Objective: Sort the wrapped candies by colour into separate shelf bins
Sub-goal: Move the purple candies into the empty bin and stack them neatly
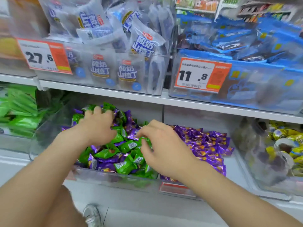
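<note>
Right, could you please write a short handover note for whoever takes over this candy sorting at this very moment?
Left hand: fingers curled down into the back of the mixed bin; blur hides whether it holds anything.
Right hand: thumb and forefinger curled at a green candy in the same bin; grip unclear.
Things: green candies and purple candies lie jumbled in the mixed bin; the purple bin beside it on the right shows purple only.
Done: a purple pile sits in the purple bin.
Left: many of both colours remain to be separated.
</note>
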{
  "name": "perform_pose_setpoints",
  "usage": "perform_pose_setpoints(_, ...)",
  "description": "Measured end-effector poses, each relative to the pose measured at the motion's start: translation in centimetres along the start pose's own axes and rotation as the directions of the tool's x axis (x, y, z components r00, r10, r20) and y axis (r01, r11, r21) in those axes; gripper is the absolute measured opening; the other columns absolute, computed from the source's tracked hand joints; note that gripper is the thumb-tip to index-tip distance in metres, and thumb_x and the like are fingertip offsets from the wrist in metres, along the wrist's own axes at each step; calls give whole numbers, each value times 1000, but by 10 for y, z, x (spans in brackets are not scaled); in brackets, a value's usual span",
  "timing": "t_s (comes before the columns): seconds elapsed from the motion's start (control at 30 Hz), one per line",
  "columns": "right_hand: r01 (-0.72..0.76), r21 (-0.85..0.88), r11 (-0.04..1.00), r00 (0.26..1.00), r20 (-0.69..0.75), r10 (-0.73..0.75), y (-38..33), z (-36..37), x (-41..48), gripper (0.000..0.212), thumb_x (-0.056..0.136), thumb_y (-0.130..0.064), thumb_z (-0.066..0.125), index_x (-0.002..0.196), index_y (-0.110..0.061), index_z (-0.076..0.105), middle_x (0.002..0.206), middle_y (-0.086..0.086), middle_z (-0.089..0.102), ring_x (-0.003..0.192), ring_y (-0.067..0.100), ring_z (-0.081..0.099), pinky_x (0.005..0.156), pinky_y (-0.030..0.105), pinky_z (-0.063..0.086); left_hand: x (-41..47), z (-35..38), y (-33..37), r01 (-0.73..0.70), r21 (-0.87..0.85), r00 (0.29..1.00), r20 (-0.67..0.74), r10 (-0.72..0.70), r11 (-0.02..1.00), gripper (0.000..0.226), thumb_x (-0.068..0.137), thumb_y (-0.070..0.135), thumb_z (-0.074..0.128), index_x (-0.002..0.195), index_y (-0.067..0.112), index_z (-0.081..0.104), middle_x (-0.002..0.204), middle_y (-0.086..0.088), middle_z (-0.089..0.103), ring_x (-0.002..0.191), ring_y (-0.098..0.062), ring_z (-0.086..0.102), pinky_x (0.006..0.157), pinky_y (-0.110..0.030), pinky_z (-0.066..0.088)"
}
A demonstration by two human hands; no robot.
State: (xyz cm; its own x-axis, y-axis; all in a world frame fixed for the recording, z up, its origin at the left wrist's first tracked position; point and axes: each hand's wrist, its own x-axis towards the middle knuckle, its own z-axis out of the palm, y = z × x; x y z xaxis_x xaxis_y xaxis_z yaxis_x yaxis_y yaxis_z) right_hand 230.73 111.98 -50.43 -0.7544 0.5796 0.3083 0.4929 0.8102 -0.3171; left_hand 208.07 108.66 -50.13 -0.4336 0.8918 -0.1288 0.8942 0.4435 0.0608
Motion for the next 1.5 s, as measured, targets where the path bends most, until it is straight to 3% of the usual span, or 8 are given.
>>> perform_pose_setpoints(0.13,-6,-201,980,985,168,40,-13,30,38,12,92,-17,53,101,-13,60,97,6,56,101,33,59,82,41,49,23,5,-29,-6,-26,993,-119,3,1000,79,90,51,68,151,15,33,148,-18,36,138,-44,34,108,-56,38)
perform_pose_setpoints(0.33,-307,-84,948,914,253,319,-17,50,95,13,91,-14,56,95,-8,45,102,23,60,101,44,62,70,37,38,58,15,-46,12,-110,999,-40,-17,994,99,82,55,72,160,22,20,160,-14,37,147,-42,31,116,-58,28)
perform_pose_setpoints(0.47,-451,-103,886,791,414,451,-7,66,128,76,73,-32,65,138,-6,36,130,19,54,119,36,58,88,37,52,63,14,-55,-54,-103,995,83,63,993,90,85,49,68,160,45,20,168,4,30,153,-37,13,121,-63,13)
perform_pose_setpoints(0.6,-493,-170,854,657,571,493,-1,64,137,103,87,-24,76,160,-2,7,137,15,59,112,29,62,80,30,49,59,12,-49,-184,-113,960,194,203,976,84,74,43,69,152,51,37,159,13,42,149,-26,35,120,-60,22)
perform_pose_setpoints(0.83,-411,-133,902,745,520,417,5,53,124,60,82,-19,87,135,-9,59,127,4,66,106,24,66,85,30,55,48,5,-55,-286,-204,940,131,315,936,69,71,32,87,136,35,63,133,5,59,113,-16,60,100,-35,52)
perform_pose_setpoints(1.07,-387,33,922,771,560,303,11,48,106,88,64,-25,82,147,-23,51,132,1,66,107,17,66,95,39,59,35,2,-63,-319,-253,940,42,339,913,44,90,44,78,127,23,68,129,4,59,120,-21,58,101,-36,49)
perform_pose_setpoints(1.23,-448,83,890,868,282,410,6,57,94,37,71,-44,90,97,-22,73,93,1,72,89,20,68,75,30,53,29,5,-51,-388,-196,922,-66,382,901,17,93,46,72,100,31,67,105,4,59,109,-22,49,99,-47,45)
perform_pose_setpoints(1.5,-346,6,938,932,117,343,-2,36,77,22,81,-23,81,102,-22,77,95,-6,70,108,21,62,83,28,50,15,-2,-50,-366,-410,931,-148,335,835,8,97,32,72,97,25,68,93,9,74,83,-2,67,80,-32,55)
